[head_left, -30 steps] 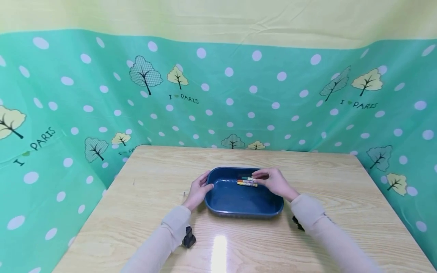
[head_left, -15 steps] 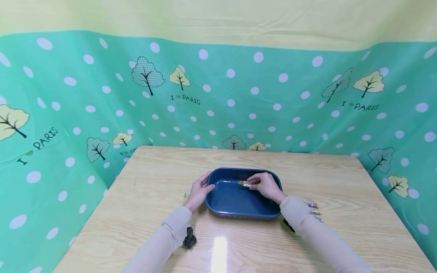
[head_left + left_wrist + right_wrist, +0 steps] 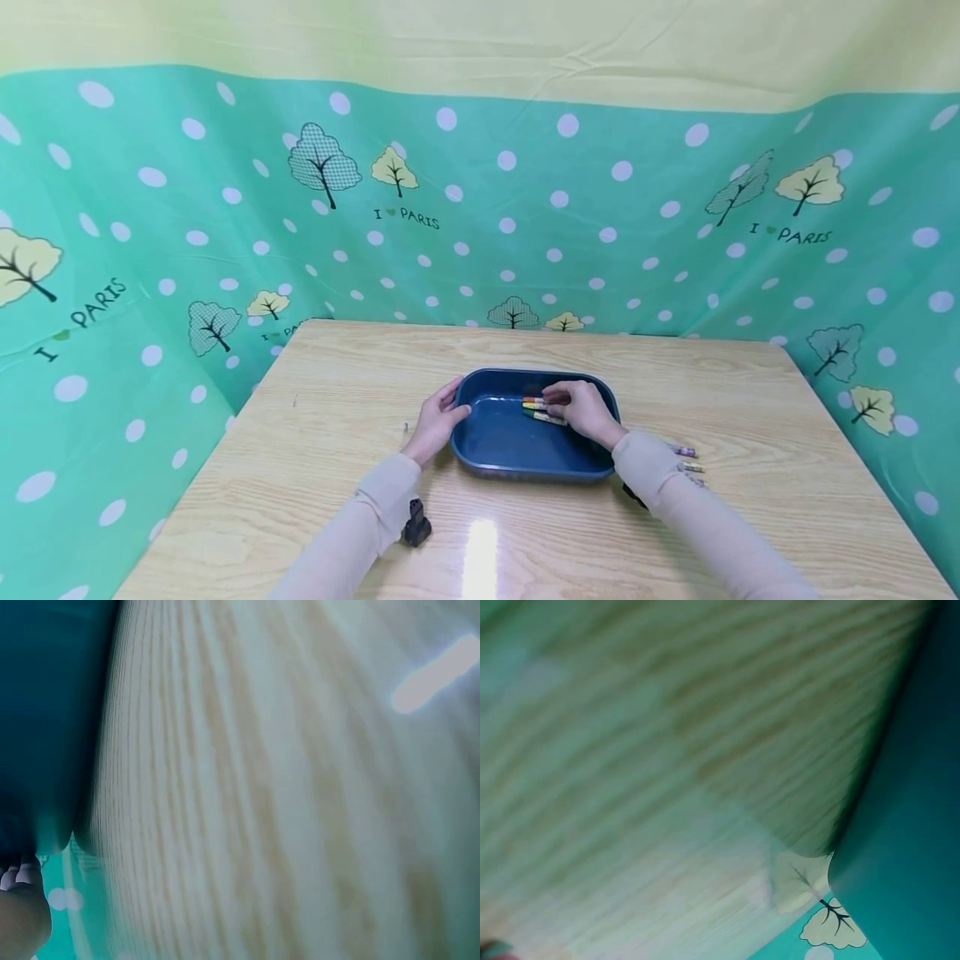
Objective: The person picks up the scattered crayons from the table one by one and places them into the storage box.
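Observation:
A dark blue plastic tub (image 3: pixel 532 454) with rounded corners stands on the table. My left hand (image 3: pixel 435 421) grips its left rim, thumb over the inside and fingers along the outer wall. Inside the tub, my right hand (image 3: pixel 585 410) has its thumb and fingers curled about the right ends of an orange crayon (image 3: pixel 531 399) and a yellow crayon (image 3: pixel 530 406). Just in front of them lies a green crayon (image 3: pixel 547 417), outside the pinch. The hand hides part of the crayons. In the left wrist view a bit of the left hand (image 3: pixel 22 907) shows beside the tub wall (image 3: pixel 45 735).
Several crayons (image 3: pixel 686 452) lie on the table right of the tub, partly behind the right sleeve (image 3: pixel 652 458). A small thin object (image 3: pixel 406 427) lies left of the tub. Green dotted cloth (image 3: pixel 510 192) hangs behind the wooden table (image 3: pixel 300 467).
The green crayon has moved from behind the orange one to in front of the yellow one. My right hand has shifted slightly left and nearer; crayons beyond the sleeve have become visible.

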Demonstrator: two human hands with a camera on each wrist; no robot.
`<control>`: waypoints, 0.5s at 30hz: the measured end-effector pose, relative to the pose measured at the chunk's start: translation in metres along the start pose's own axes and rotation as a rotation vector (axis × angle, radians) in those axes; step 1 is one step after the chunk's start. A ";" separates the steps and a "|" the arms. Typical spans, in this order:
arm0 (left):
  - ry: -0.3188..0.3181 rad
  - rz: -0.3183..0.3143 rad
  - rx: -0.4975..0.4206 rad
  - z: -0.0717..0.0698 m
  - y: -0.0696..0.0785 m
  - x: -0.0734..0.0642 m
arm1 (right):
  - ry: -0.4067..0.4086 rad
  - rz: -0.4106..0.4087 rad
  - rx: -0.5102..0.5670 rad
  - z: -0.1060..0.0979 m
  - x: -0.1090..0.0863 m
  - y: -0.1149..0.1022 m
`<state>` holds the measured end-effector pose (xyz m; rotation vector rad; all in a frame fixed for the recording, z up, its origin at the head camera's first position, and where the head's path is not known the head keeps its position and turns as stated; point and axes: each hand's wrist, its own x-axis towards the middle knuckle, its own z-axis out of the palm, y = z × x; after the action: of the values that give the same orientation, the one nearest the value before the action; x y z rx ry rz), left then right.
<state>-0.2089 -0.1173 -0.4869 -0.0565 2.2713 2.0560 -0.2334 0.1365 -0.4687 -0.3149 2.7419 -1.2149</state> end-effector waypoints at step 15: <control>-0.041 -0.016 0.002 0.000 0.024 -0.013 | 0.020 -0.014 -0.002 -0.001 -0.002 -0.002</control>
<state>-0.1979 -0.1155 -0.4621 -0.0319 2.2417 2.0289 -0.2315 0.1360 -0.4666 -0.3249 2.7629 -1.2257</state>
